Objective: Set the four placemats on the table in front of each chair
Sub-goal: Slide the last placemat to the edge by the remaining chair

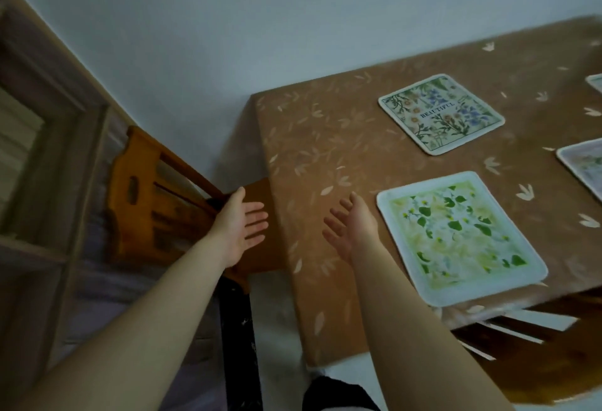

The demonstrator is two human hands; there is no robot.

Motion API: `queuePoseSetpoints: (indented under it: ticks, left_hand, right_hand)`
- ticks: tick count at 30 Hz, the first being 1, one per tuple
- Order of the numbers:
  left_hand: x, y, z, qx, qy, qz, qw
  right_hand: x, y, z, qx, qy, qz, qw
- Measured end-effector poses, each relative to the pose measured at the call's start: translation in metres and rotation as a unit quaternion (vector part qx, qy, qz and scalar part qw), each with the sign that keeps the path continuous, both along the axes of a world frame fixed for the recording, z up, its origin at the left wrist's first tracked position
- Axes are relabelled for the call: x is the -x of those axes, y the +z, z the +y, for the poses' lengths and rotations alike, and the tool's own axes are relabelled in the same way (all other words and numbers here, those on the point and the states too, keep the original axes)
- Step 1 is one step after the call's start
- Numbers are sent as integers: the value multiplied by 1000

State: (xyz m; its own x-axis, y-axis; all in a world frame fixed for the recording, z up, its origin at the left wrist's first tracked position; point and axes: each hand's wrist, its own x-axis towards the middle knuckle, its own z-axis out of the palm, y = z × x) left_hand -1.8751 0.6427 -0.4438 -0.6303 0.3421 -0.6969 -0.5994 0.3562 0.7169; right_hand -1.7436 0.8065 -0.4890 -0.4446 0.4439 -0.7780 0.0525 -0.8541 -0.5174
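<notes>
Placemats point(457, 237) on brown-clothed table point(342, 137)

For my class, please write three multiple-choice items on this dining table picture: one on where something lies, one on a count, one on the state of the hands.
1. Where does the yellow-green leafy rectangular placemat lie?
A. on the orange wooden chair
B. near the table's front edge
C. on the floor

2. How many placemats show, whole or in part, on the brown leaf-patterned tablecloth?
A. two
B. three
C. four

3. How are the hands?
A. both open, holding nothing
B. both gripping a placemat
C. both in fists

Answers: 1 B, it lies by the near edge. 2 C, two whole, two cut off at right. 3 A, left hand and right hand have straight fingers.
</notes>
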Motion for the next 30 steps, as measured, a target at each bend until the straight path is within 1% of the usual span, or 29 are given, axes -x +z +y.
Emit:
queuePoseSetpoints:
  ticks: [4, 7, 11, 15, 18, 21, 25, 30]
  left_hand:
    - [39, 7, 45, 18, -36, 18, 999]
    - [54, 6, 89, 31, -73, 18, 997]
    - [46, -6, 158, 33, -160, 3, 987]
    - [26, -23, 222, 25, -240, -13, 970]
    - [22, -33, 262, 9, -299, -20, 954]
    - [33, -38, 287, -5, -352, -22, 936]
    - [69, -37, 304, -19, -398, -32, 917]
    - [115, -33, 334, -31, -406, -28, 913]
  right_hand:
    - [30, 0, 26, -21, -5, -12, 1000]
    - [31, 4, 50, -48, -24, -24, 998]
    - [5, 2, 85, -65, -103, -53, 991]
    - [-17, 0, 112, -44, -175, -83, 980]
    - [-18, 2, 126, -46, -219, -92, 970]
    - [-9, 6, 131, -62, -253, -100, 960]
    - [18, 18, 132, -65, -297, -107, 947]
    - [54, 21, 142, -59, -312, -119, 941]
